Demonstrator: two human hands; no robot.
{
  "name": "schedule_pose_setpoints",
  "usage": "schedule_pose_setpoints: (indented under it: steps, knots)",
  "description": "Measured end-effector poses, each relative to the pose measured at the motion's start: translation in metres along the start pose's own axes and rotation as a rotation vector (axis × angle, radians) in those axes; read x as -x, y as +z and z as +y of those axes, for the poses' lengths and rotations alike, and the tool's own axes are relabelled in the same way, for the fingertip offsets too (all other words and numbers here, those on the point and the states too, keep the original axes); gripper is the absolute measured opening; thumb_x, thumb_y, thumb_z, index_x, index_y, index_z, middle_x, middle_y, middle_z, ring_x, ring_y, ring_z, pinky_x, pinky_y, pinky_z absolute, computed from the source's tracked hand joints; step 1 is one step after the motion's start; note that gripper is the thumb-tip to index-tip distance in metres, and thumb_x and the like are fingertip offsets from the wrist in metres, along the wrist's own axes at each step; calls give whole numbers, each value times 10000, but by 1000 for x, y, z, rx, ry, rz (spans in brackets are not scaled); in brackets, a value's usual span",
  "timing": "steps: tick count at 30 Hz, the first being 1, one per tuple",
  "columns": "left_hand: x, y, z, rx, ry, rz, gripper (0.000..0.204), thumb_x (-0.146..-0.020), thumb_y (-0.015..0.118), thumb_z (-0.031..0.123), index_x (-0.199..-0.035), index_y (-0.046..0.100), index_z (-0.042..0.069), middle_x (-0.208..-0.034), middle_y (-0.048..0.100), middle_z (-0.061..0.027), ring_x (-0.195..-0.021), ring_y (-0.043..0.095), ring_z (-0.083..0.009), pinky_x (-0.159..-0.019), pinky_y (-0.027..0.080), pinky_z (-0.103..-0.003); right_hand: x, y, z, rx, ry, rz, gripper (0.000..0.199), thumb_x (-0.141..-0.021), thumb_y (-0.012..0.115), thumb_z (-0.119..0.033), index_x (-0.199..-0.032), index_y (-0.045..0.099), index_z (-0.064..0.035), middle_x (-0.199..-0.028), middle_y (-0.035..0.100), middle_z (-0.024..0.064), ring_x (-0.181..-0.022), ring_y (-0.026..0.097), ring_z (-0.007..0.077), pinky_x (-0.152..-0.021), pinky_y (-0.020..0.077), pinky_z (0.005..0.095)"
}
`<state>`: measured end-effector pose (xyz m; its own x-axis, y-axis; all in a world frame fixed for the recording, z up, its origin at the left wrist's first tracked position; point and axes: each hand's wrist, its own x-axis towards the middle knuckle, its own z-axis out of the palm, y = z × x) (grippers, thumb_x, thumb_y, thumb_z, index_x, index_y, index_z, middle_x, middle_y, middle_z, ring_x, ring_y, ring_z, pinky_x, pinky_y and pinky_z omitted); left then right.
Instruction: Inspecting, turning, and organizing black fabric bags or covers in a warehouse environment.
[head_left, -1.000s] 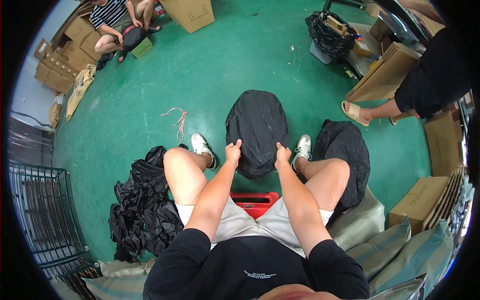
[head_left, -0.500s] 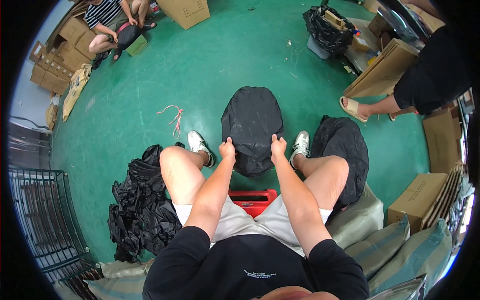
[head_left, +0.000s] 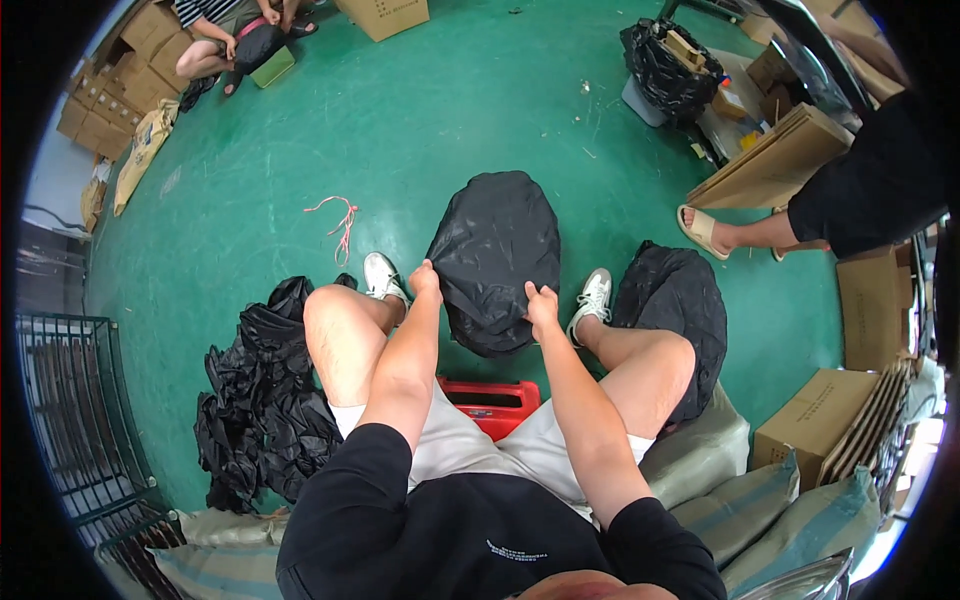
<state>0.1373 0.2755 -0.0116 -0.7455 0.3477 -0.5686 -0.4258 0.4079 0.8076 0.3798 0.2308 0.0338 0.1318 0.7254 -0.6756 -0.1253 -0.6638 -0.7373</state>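
Green floor (head_left: 240,175) is surrounding the black bundle (head_left: 497,250), sitting between the shoes (head_left: 383,276); its underside is hiding from view. Left hand (head_left: 426,281) and right hand (head_left: 541,308) are grasping opposite sides with curled fingers; it is probably feeling soft, slippery, so gathered edges are suiting best.

The left fingers (head_left: 428,270) and right fingers (head_left: 533,292) hold a rounded black bundle (head_left: 499,240) between white shoes (head_left: 594,296).

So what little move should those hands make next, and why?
Perhaps a gentle outward tug with the left hand while the right hand steadies the other side: the black bundle looks creased near its lower end, and the hands are on opposite edges, so pulling might smooth it.
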Motion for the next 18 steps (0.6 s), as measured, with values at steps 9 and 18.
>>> schedule_pose_setpoints:
  steps: [9, 18]
  knots:
    - [57, -1, 1, -306, 191, -299, 346, -825, 707, 283, -953, 685, -38, -896, 699, -173, -830, 651, -281, -801, 470, -389, -10, -33, 16, 237, 67, 407, 369, -944, 580, -312, -1137, 549, 1, -667, 560, 68, -434, 467, 160, -355, 356, 324]
    - [95, -58, -26, -512, 94, -477, 593, -688, 798, 344, -1020, 631, -118, -1051, 646, -302, -1020, 633, -381, -885, 475, -425, 26, -21, 14, 217, 129, 100, 199, -952, 555, -218, -882, 514, -37, -581, 544, 100, -392, 504, 213, -330, 360, 341]
